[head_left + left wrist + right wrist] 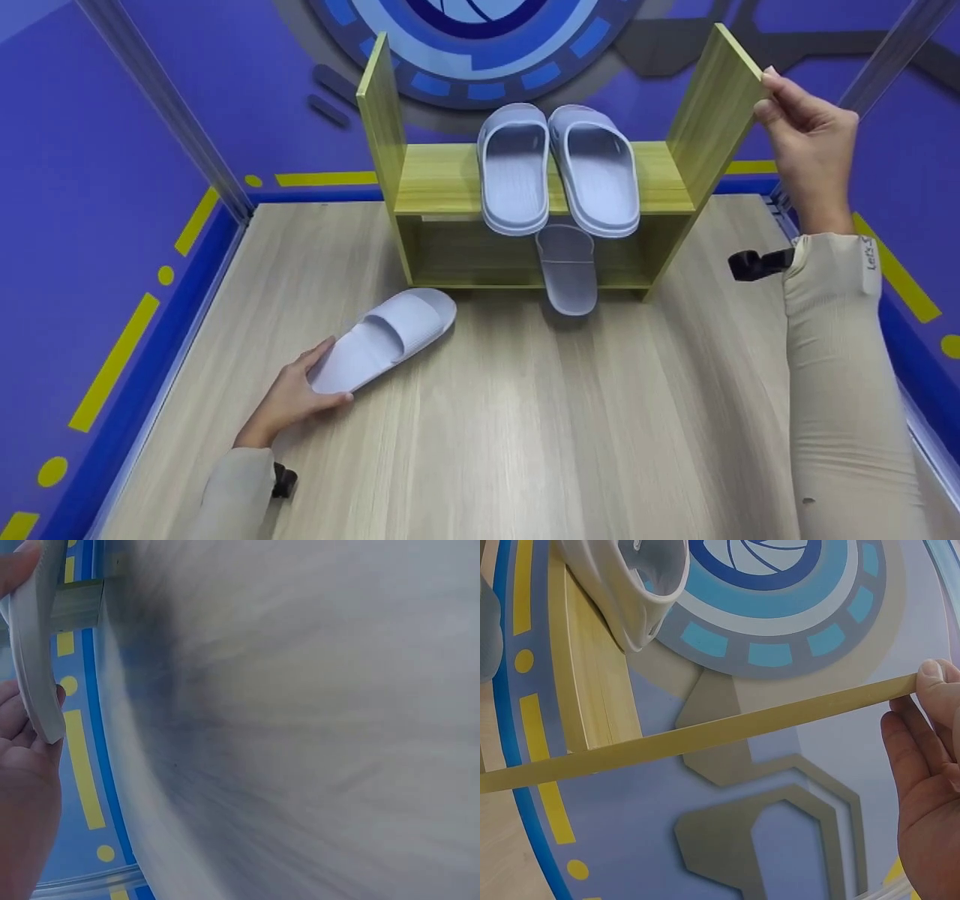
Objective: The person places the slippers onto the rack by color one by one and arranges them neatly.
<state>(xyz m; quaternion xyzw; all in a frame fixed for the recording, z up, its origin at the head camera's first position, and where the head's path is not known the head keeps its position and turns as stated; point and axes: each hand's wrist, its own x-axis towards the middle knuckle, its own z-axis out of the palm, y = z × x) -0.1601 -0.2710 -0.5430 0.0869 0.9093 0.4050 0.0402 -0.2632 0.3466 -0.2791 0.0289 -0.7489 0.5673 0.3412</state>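
Observation:
My left hand (289, 397) grips the heel end of a light grey slide slipper (382, 334), thumb on the near side and fingers on the far side. In the left wrist view the slipper (34, 652) appears edge-on, raised above the table surface. My right hand (814, 135) pinches the upper front edge of the right side panel of a wooden shoe rack (435, 180). The right wrist view shows that panel (727, 733) edge-on between thumb and fingers. A pair of pale clogs (517, 184) stands on the upper shelf. One grey slide (570, 281) sits on the lower shelf, jutting out in front.
The rack stands at the back of a wood-grain table (495, 420). Blue printed walls (90, 187) with yellow marks enclose the back and both sides. Metal posts (161, 105) rise at the corners.

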